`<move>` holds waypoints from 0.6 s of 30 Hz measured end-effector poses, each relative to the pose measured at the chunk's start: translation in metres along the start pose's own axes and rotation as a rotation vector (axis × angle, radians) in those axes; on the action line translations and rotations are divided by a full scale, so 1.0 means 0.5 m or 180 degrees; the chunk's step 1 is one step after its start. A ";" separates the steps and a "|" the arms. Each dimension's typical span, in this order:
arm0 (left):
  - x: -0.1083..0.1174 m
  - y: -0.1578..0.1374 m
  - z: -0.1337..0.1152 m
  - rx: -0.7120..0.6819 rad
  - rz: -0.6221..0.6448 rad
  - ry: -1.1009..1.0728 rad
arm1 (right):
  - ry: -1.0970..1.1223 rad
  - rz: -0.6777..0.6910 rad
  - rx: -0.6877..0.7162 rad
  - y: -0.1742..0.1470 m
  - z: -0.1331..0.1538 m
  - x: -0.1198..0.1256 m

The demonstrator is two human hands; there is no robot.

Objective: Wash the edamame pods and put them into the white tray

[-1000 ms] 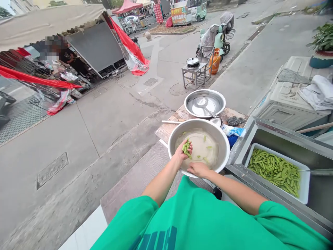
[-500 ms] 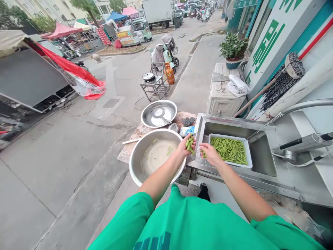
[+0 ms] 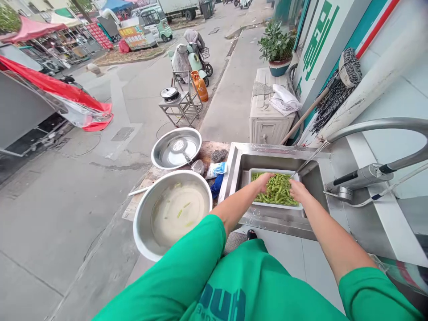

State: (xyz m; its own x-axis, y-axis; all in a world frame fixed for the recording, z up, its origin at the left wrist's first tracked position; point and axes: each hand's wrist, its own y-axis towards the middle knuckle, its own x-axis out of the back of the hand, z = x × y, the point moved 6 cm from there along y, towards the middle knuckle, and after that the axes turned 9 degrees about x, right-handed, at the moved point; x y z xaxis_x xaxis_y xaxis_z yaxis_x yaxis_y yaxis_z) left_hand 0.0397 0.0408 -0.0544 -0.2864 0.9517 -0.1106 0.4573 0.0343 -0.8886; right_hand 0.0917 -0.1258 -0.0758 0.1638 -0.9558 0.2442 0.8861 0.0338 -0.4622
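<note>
A white tray (image 3: pixel 274 206) filled with green edamame pods (image 3: pixel 277 189) sits in the steel sink (image 3: pixel 314 171). My left hand (image 3: pixel 263 182) reaches into the left side of the pods, its fingers apart and their tips partly hidden among them. On the opposite side, my right hand (image 3: pixel 298 191) touches the pods near the tray's right rim, fingers spread and partly hidden. A thin hose or stream (image 3: pixel 309 160) runs down to the tray close to my right hand. Left of the sink, a large metal basin (image 3: pixel 142 223) holds cloudy water with several pods floating.
Behind the large basin is a smaller basin (image 3: pixel 159 154) with a skimmer (image 3: pixel 179 146) in it. A steel scourer (image 3: pixel 219 155), a blue-and-white packet (image 3: pixel 216 170) and a blue cloth (image 3: pixel 217 185) lie beside the sink. The faucet (image 3: pixel 364 176) arches over its right side.
Both hands have moved right, from between the large basin and the sink into the tray. The pods my left hand held have joined those in the tray. The view has shifted right.
</note>
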 end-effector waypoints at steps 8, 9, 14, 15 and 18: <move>0.468 -0.226 0.045 -0.1895 -0.1211 0.0797 | 0.0208 0.0239 -0.0239 -0.088 -0.003 -0.092; 0.550 -0.266 0.063 -0.1907 -0.1705 0.1124 | 0.0221 0.0318 -0.0054 -0.103 0.020 -0.145; 0.853 -0.387 0.160 -0.1247 -0.3139 0.2413 | -0.0532 0.1460 0.1758 -0.254 0.178 -0.495; 0.886 -0.389 0.180 -0.1061 -0.3215 0.2517 | -0.0968 0.1855 0.2119 -0.296 0.197 -0.570; 0.940 -0.368 0.234 -0.0610 -0.3248 0.2756 | -0.2129 0.2599 0.2841 -0.388 0.209 -0.748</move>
State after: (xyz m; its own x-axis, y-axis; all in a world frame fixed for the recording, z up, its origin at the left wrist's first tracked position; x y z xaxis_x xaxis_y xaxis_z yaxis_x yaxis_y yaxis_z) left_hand -0.2776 0.4460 0.0048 0.0195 0.3590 0.9331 0.4906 0.8098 -0.3218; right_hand -0.0960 0.2558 0.0117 0.7158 -0.2624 0.6471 0.3723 0.9274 -0.0356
